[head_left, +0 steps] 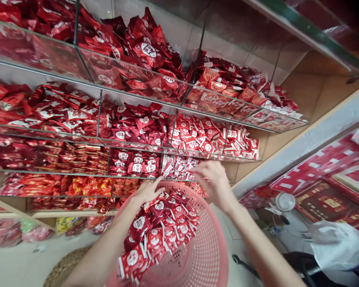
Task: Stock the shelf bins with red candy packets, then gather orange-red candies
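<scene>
A pink perforated plastic basket (214,243) stands low in front of me, tilted, with a heap of small red-and-white candy packets (167,227) along its left and far side. My left hand (146,192) is closed on the basket's far left rim, thumb towards the inside. Over the far right rim, my right hand (214,181) reaches to the lower shelf bins. Its fingers are bent and smeared by motion, so whether they hold anything cannot be told. Nearest to them lies a bin of white-and-red packets (179,165).
Tiered shelves with clear dividers (131,71) hold red packets in many bins. Bagged goods (68,224) lie beneath. A woven basket (66,265) is at lower left. On the right are red boxes (329,203), a white plastic bag (338,243) and a white round container (285,201).
</scene>
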Available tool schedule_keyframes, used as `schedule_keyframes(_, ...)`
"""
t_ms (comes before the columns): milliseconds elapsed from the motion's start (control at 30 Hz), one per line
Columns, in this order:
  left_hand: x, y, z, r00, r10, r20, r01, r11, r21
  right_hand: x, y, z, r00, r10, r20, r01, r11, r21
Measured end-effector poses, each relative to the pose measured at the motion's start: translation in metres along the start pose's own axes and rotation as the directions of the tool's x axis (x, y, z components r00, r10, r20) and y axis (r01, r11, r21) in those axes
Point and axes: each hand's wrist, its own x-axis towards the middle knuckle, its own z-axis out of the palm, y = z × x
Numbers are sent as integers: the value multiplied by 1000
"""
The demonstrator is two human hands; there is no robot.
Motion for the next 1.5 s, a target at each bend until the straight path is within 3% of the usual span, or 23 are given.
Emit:
schedule_keyframes(133, -1, 0, 2, 1000, 16, -26, -16, 1000, -7, -61, -37, 63, 967, -36, 253, 17, 997, 77)
schedule_keyframes(233, -1, -2, 4, 1000, 10, -29, -10, 1000, -1, -89, -53, 98, 931, -87, 354, 70, 996, 63)
schedule_keyframes(467, 2, -5, 6, 999, 18, -27, -18, 1000, 11, -107, -67, 127, 888, -174, 425, 151, 985, 88)
schedule_keyframes(667, -1, -5, 4, 999, 15, -35, -14, 1000, 17, -113, -73, 128, 918, -151, 366, 89, 980, 180)
schedule_keyframes(867, -4, -3, -1, 999, 18, -36, -19, 1000, -22, -113, -68, 111, 963, 30, 269, -95, 968, 232)
schedule_keyframes(1267, -22, 5, -19, 995, 46, -88, -44, 999, 19, -115, -84, 91, 979, 136, 151, -177, 935, 307)
schedule_keyframes(1500, -23, 12, -28, 994, -11, -111, 6, 999, -43, -115, -84, 83, 968, 221, 118, -247, 919, 308)
